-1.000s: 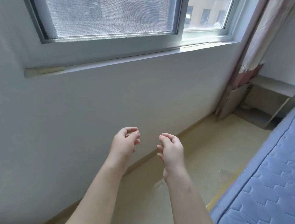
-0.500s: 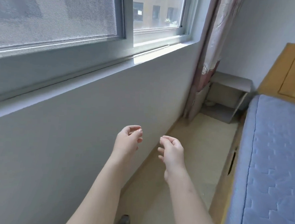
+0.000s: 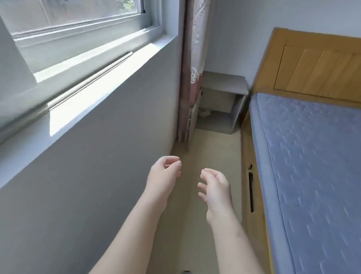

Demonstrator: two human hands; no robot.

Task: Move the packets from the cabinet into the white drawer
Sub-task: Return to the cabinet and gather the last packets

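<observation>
Left hand (image 3: 163, 175) and right hand (image 3: 215, 188) hover side by side over the floor (image 3: 214, 146) beside the bed (image 3: 319, 163), fingers loosely curled, holding nothing.

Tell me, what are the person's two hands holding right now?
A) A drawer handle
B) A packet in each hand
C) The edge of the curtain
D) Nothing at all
D: the left hand and the right hand are both in mid-air above the floor, fingers loosely curled, with nothing in them.
</observation>
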